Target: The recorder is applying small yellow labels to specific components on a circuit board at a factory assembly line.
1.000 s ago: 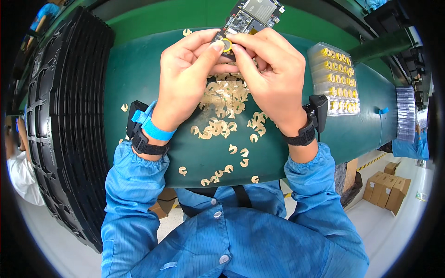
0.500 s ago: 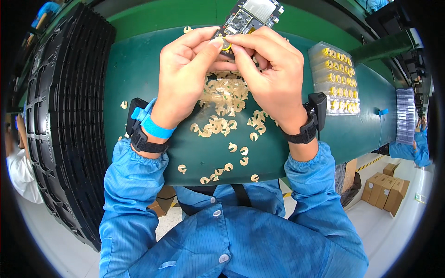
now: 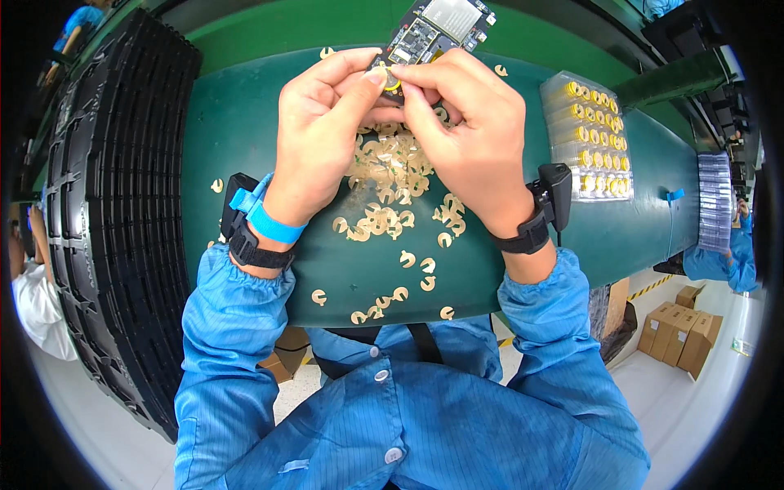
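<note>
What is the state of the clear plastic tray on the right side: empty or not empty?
Not empty: the tray holds rows of round, yellow-edged pieces. Whether every place is filled, I cannot tell.

left grip and right grip partly hide the circuit board, yellow-rimmed disc and heaped pale pieces; the view's top edge crops the board.

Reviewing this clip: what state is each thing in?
Board: held up, tilted
Disc: on the board, partly hidden
Left hand: gripping the board
Right hand: bent, at the disc
Pale tabs: loose, heaped and scattered
Clear tray: holding rows of yellow-rimmed pieces
Black trays: stacked
Blue strap: worn
Cartons: grouped together
</note>
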A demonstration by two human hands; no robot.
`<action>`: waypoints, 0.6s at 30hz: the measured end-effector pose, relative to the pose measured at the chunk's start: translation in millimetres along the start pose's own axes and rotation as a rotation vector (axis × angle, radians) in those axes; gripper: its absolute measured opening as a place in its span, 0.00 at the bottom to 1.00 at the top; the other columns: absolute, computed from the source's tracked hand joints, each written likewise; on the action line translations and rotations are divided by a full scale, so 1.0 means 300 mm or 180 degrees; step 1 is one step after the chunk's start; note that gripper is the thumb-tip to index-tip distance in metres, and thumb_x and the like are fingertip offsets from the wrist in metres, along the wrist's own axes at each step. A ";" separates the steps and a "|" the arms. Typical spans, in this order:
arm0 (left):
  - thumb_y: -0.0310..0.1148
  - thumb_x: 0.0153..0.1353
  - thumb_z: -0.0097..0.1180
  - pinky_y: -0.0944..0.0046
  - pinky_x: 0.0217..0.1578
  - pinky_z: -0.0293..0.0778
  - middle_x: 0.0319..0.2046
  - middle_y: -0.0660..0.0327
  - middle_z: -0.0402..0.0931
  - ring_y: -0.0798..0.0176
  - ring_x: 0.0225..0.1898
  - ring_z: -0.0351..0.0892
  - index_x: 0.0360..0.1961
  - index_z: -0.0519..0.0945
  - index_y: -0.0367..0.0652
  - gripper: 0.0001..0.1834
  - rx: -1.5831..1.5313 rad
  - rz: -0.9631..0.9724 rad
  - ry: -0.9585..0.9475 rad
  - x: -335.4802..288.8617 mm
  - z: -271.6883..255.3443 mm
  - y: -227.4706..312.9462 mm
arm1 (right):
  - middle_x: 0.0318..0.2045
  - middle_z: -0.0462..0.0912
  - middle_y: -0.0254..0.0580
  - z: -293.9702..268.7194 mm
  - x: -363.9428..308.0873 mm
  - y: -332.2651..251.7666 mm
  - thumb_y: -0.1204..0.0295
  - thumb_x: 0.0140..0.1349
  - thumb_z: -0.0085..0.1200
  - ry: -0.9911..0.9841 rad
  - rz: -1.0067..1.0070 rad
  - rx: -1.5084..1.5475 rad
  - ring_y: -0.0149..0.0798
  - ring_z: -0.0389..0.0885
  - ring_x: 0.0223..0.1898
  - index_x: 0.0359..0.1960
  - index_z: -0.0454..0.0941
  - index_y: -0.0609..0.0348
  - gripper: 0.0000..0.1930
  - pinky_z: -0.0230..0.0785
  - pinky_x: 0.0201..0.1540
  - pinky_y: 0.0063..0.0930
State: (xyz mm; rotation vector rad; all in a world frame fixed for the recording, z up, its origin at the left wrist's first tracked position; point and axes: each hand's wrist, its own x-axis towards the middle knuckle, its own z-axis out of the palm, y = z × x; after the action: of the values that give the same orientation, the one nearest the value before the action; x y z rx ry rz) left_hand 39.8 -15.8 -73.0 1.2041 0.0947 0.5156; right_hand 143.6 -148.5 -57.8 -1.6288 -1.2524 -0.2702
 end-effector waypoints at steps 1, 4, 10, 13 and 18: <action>0.25 0.74 0.50 0.63 0.50 0.84 0.51 0.51 0.83 0.61 0.47 0.86 0.59 0.76 0.28 0.16 0.0019 -0.0007 0.0001 0.001 -0.002 0.000 | 0.28 0.81 0.43 0.011 -0.007 0.005 0.81 0.56 0.61 0.0069 -0.0061 -0.0005 0.43 0.81 0.26 0.38 0.85 0.63 0.07 0.73 0.28 0.32; 0.24 0.73 0.53 0.63 0.49 0.85 0.47 0.49 0.84 0.60 0.45 0.87 0.56 0.76 0.26 0.14 -0.0017 0.0079 0.0081 0.005 -0.001 0.001 | 0.29 0.80 0.43 0.027 -0.014 0.021 0.81 0.57 0.61 0.0155 -0.0208 -0.0005 0.44 0.81 0.27 0.38 0.85 0.63 0.08 0.73 0.29 0.33; 0.24 0.72 0.55 0.64 0.47 0.86 0.46 0.50 0.85 0.62 0.44 0.88 0.55 0.77 0.26 0.15 0.0054 0.0068 0.0345 0.020 -0.021 -0.015 | 0.29 0.80 0.44 0.006 -0.002 -0.001 0.81 0.57 0.61 0.0006 -0.0064 0.0285 0.42 0.79 0.26 0.41 0.85 0.63 0.10 0.72 0.29 0.33; 0.25 0.72 0.55 0.66 0.44 0.86 0.45 0.52 0.85 0.64 0.42 0.87 0.55 0.77 0.26 0.15 0.0137 0.0153 0.0463 0.041 -0.031 -0.021 | 0.29 0.81 0.39 -0.078 0.047 -0.075 0.85 0.58 0.60 0.0075 -0.0611 0.0226 0.30 0.78 0.28 0.44 0.87 0.63 0.13 0.71 0.31 0.22; 0.26 0.72 0.55 0.66 0.43 0.86 0.43 0.52 0.86 0.65 0.40 0.87 0.55 0.77 0.26 0.16 0.0393 0.0092 0.0559 0.054 -0.052 -0.040 | 0.30 0.82 0.41 -0.180 0.068 -0.313 0.84 0.60 0.57 -0.1187 -0.2066 0.0247 0.30 0.78 0.28 0.46 0.85 0.65 0.13 0.72 0.32 0.22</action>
State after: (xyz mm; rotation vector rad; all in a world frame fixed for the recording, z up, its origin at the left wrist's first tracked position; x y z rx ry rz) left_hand 52.7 1.6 -86.6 1.2804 0.2624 0.6480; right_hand 96.1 -185.6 34.3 -1.1940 -2.0404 -0.3156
